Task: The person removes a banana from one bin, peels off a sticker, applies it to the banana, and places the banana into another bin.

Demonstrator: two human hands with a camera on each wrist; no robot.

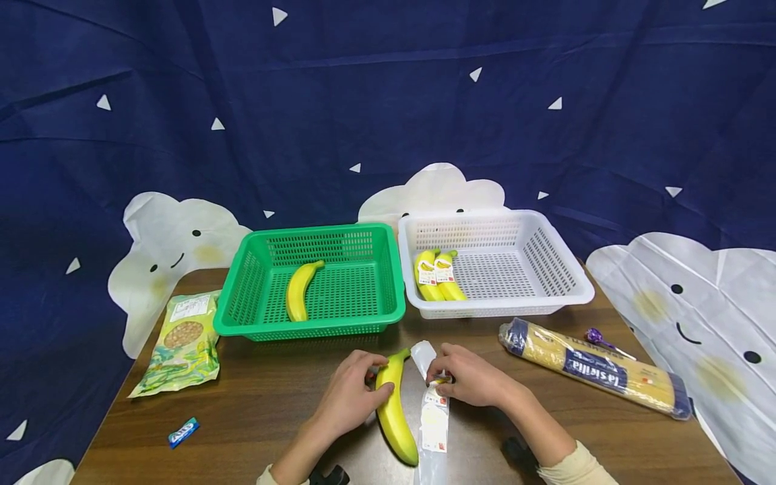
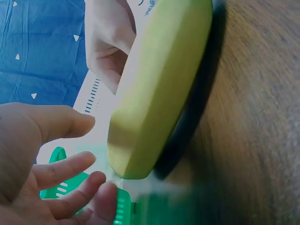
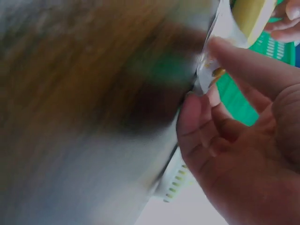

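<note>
A yellow banana (image 1: 393,411) lies on the table between the two hands, its stem pointing away from me. My left hand (image 1: 351,394) is beside its left side; in the left wrist view its spread, bent fingers (image 2: 70,173) stand apart from the banana (image 2: 159,89). Just right of the banana runs a strip of printed white labels (image 1: 434,424) on clear backing. My right hand (image 1: 471,377) pinches the upper part of this label strip between thumb and fingers, as the right wrist view shows with the label strip (image 3: 206,70) bent at the fingertips.
Behind the hands stand a green basket (image 1: 309,331) with one banana (image 1: 298,293) and a white basket (image 1: 497,308) with two labelled bananas (image 1: 448,286). A snack bag (image 1: 184,343) and small blue packet (image 1: 183,432) lie left; spaghetti (image 1: 594,367) and a purple lollipop (image 1: 595,336) lie right.
</note>
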